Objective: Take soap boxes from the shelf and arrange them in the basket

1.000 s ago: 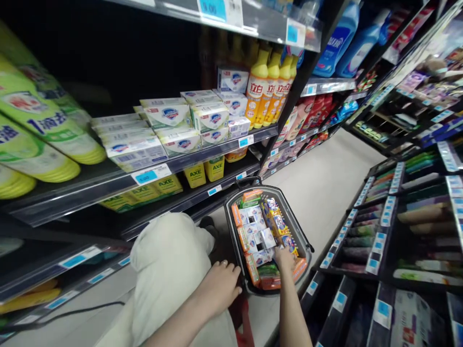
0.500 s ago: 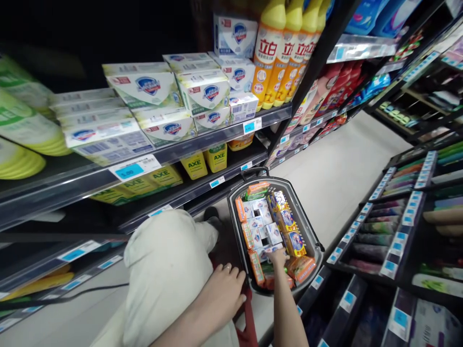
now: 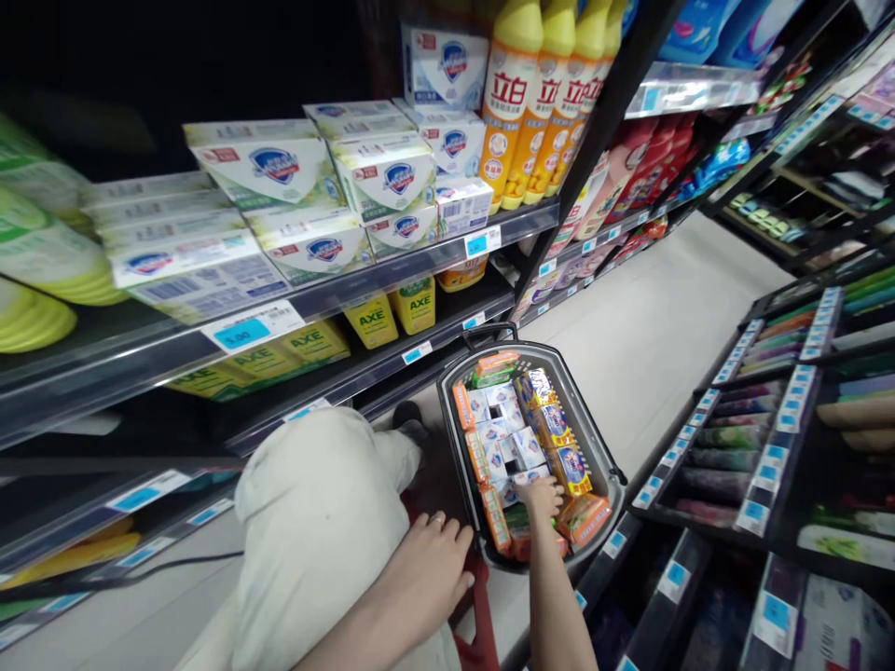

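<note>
A dark grey shopping basket (image 3: 607, 438) stands on the floor, filled with packaged bars. Inside it, my right hand (image 3: 540, 499) lies over a white soap box (image 3: 531, 475) near the lower end of the white boxes. Its fingers are spread and touch or hover by the box; which of these I cannot tell. White boxes (image 3: 493, 431) with a blue-and-red emblem fill the middle. Yellow-blue packs (image 3: 571, 469) line the right side, orange packs (image 3: 585, 517) the corner. My left hand (image 3: 440, 559), a ring on one finger, hangs loosely open beside the basket's left edge, above a red object (image 3: 479, 615).
Shelves on the left hold white soap boxes (image 3: 272, 168), orange bottles with yellow caps (image 3: 514, 102) and yellow AXE bottles (image 3: 414, 306). My knee (image 3: 314, 503) is left of the basket. On the right stands another shelf (image 3: 699, 457) with price tags. Pale floor (image 3: 647, 308) runs ahead.
My right hand's fingers have spread apart over the white soap box, where they were closer together at it before. The left hand stays put. The view has shifted slightly.
</note>
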